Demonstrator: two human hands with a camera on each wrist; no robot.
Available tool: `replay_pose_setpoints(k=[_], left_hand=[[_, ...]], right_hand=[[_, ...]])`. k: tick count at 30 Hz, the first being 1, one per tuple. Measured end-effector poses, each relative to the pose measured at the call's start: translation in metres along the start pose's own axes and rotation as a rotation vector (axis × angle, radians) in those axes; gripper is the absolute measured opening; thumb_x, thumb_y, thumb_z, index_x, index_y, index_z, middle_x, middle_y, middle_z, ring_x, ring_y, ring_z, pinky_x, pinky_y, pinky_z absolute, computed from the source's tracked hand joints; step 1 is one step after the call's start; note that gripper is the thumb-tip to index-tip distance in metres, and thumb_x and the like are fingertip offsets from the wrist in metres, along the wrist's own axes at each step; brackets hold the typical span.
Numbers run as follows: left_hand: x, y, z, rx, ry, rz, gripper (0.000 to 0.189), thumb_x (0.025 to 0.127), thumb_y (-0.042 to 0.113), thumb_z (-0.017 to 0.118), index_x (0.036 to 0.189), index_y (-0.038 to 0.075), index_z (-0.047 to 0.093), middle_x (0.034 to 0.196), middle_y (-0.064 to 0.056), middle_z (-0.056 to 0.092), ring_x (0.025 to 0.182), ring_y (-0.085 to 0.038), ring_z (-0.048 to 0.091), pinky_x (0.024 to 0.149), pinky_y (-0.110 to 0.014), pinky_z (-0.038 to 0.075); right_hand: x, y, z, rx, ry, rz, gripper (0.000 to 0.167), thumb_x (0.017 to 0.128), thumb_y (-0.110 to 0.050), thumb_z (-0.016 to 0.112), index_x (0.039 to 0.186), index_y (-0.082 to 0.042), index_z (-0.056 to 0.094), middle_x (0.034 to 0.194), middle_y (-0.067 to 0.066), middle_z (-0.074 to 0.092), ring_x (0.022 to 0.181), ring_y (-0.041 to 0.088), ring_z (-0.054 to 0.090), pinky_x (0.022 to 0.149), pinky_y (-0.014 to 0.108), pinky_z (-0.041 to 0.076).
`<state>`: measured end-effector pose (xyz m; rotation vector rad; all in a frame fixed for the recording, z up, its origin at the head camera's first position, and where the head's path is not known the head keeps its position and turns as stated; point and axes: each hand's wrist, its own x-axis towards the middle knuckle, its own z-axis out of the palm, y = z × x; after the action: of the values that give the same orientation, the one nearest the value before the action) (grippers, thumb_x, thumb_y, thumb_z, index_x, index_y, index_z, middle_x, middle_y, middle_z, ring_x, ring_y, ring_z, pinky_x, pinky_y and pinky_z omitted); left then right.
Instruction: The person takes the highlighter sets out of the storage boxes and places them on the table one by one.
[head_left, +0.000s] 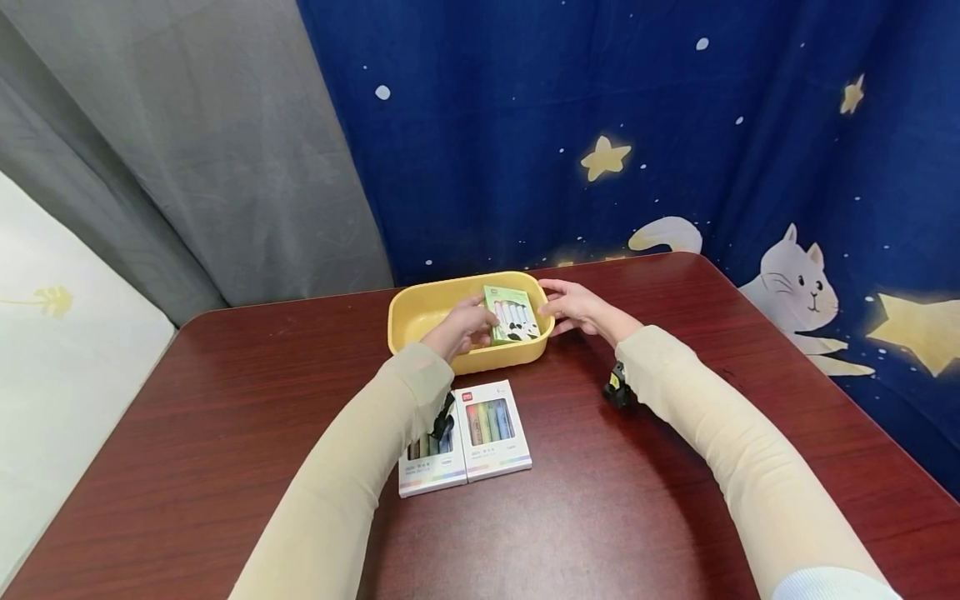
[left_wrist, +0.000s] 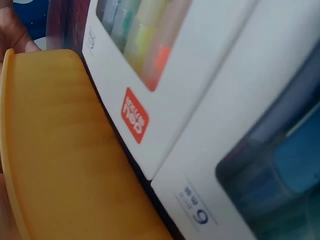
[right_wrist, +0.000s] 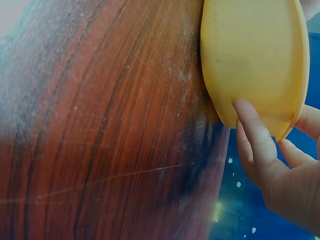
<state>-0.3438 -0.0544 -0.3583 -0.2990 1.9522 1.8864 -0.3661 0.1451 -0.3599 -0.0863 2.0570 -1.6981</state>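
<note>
A yellow plastic basin [head_left: 420, 312] stands near the table's far edge. Inside its right end is a green and white box of pens [head_left: 512, 315] with a panda print. My left hand [head_left: 463, 325] reaches over the near rim and pinches the box's left edge, thumb on the printed face. At the basin's right end, my right hand [head_left: 573, 307] grips the rim. The right wrist view shows its fingers [right_wrist: 257, 137] along the outer wall of the basin [right_wrist: 255, 60]. From the left wrist, the left hand is mostly hidden behind the basin wall [left_wrist: 65, 145].
Two white window boxes of coloured pens lie side by side before the basin: the right box [head_left: 495, 429] in full view, the left box [head_left: 431, 475] partly under my left wrist. A dark red wooden table [head_left: 600, 517] carries everything. Blue star-patterned curtain [head_left: 510, 167] hangs behind.
</note>
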Motion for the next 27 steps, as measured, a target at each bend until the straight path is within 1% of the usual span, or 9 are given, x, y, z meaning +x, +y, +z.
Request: replay_pose_setpoints(k=[3,7,10,14,18,23,26,27], left_hand=[[-0.002,0.003,-0.001,-0.008,-0.003,0.017,0.076,0.084,-0.009,0.048,0.147,0.021,0.019,0.113,-0.021,0.055,0.053,-0.013,0.051,0.040,-0.015,0.039],[-0.006,0.007,-0.001,-0.014,-0.007,0.053,0.075,0.084,-0.010,0.048,0.147,0.020,0.020,0.113,-0.020,0.055,0.059,-0.014,0.055,0.041,-0.016,0.040],[-0.010,0.011,0.000,-0.005,0.002,0.076,0.075,0.083,-0.010,0.049,0.146,0.020,0.022,0.108,-0.019,0.056,0.054,-0.011,0.051,0.041,-0.016,0.041],[-0.016,0.015,0.001,-0.008,0.020,0.106,0.076,0.082,-0.010,0.050,0.146,0.021,0.022,0.103,-0.017,0.057,0.049,-0.010,0.045,0.042,-0.017,0.043],[-0.024,0.018,0.003,-0.039,0.026,0.126,0.076,0.082,-0.010,0.049,0.146,0.021,0.022,0.109,-0.019,0.056,0.050,-0.010,0.047,0.042,-0.018,0.044],[-0.040,0.020,0.005,-0.053,0.004,0.144,0.075,0.083,-0.010,0.049,0.146,0.020,0.022,0.116,-0.021,0.055,0.050,-0.009,0.045,0.042,-0.016,0.043],[-0.052,0.017,0.007,-0.058,-0.029,0.181,0.075,0.082,-0.011,0.048,0.146,0.019,0.022,0.118,-0.021,0.055,0.054,-0.009,0.049,0.045,-0.017,0.046],[-0.056,0.016,0.007,-0.061,-0.042,0.197,0.076,0.082,-0.012,0.048,0.146,0.018,0.021,0.118,-0.021,0.055,0.055,-0.010,0.048,0.046,-0.018,0.047]], right_hand=[[0.001,0.001,0.000,0.001,-0.001,-0.007,0.070,0.088,0.004,0.051,0.147,-0.012,0.017,0.141,0.020,0.033,0.096,0.022,0.056,0.068,0.037,0.055],[0.001,0.001,0.000,0.004,0.000,-0.017,0.070,0.087,0.005,0.051,0.146,-0.012,0.017,0.140,0.020,0.033,0.087,0.017,0.057,0.065,0.035,0.056],[0.001,0.002,0.000,0.010,-0.001,-0.019,0.070,0.088,0.005,0.050,0.146,-0.012,0.017,0.140,0.021,0.033,0.082,0.015,0.058,0.064,0.035,0.056],[0.001,0.003,-0.001,0.006,-0.007,-0.019,0.069,0.088,0.006,0.048,0.147,-0.012,0.016,0.140,0.022,0.032,0.081,0.015,0.059,0.065,0.035,0.055],[0.003,0.004,-0.002,0.006,-0.011,-0.017,0.069,0.088,0.006,0.046,0.147,-0.012,0.016,0.140,0.021,0.032,0.080,0.013,0.059,0.064,0.034,0.055],[0.004,0.005,-0.003,0.021,-0.016,-0.015,0.069,0.088,0.007,0.044,0.147,-0.012,0.015,0.141,0.020,0.031,0.076,0.011,0.059,0.063,0.033,0.055],[0.004,0.005,-0.004,0.021,-0.020,-0.016,0.068,0.088,0.007,0.043,0.147,-0.013,0.015,0.140,0.021,0.032,0.075,0.011,0.059,0.064,0.032,0.054],[0.004,0.004,-0.004,0.019,-0.023,-0.017,0.068,0.088,0.007,0.042,0.147,-0.013,0.015,0.139,0.021,0.033,0.075,0.010,0.059,0.065,0.032,0.053]])
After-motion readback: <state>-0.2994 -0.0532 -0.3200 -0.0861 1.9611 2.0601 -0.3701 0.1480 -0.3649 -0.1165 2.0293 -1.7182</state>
